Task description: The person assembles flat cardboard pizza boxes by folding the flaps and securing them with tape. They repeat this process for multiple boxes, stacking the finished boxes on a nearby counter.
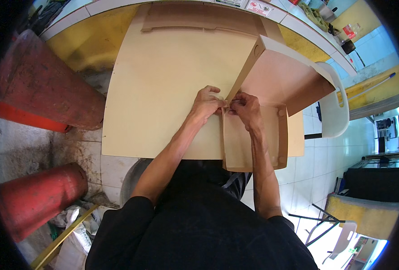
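A brown cardboard box [278, 135] stands on the right part of the table, its lid [289, 72] raised and tilted back. At the box's left back corner, where lid and tray meet, both my hands work close together. My left hand [206, 106] is outside the wall, fingertips pinched on the corner's edge. Inside the corner, my right hand [248, 110] has its fingers curled and pressed against the same cardboard. The fold between the fingertips is mostly hidden. The box's front edge reaches past the table's near edge, by my lap.
The tan tabletop [159, 94] carries flat brown cardboard [199, 20] at its far edge. A tiled counter [294, 27] curves behind it. Red cylindrical containers [51, 85] stand at the left, with another red cylinder [42, 198] nearer. A white chair [337, 105] is close on the right.
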### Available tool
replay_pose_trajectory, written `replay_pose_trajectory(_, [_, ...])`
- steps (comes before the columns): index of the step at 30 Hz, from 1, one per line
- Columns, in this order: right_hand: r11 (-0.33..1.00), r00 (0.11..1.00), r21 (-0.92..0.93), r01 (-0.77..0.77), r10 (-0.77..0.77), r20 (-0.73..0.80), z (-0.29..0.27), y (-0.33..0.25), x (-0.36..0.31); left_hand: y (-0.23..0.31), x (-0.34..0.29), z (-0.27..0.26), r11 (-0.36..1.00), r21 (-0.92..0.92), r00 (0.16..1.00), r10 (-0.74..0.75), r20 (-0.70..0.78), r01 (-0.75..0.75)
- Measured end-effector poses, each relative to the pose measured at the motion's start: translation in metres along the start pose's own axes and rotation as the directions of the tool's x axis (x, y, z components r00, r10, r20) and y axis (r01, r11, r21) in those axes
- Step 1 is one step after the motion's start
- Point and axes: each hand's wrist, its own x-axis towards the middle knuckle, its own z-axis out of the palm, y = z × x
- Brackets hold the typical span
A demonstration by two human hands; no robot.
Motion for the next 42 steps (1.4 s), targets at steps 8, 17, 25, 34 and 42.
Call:
replay_pose_trajectory(8, [0.999,0.999,0.010,0.046,-0.046,0.019,0.004,0.001,-0.001,0.004,-0.004,0.001,0.999,0.023,0.999,0.033,0.008,-0.033])
replay_pose_trajectory(17, [0.998,0.992,0.021,0.059,-0.057,-0.108,0.017,-0.024,-0.027,-0.003,-0.002,0.000,0.999,-0.040,0.995,0.019,-0.095,-0.023])
replay_pose_trajectory(25, [0.946,0.947,-0.306,0.102,-0.187,-0.260,0.031,-0.011,-0.037,0.000,-0.010,0.009,0.997,-0.069,0.992,0.008,-0.127,-0.017])
replay_pose_trajectory(34, [0.924,0.899,-0.318,0.212,-0.312,-0.308,0.040,-0.005,-0.045,0.000,-0.014,0.016,0.988,-0.151,0.986,-0.012,-0.167,-0.014])
replay_pose_trajectory(42, [0.971,0.934,-0.231,0.065,-0.140,-0.327,0.036,-0.028,-0.048,-0.005,-0.012,0.010,0.981,-0.194,0.992,-0.020,-0.127,-0.005])
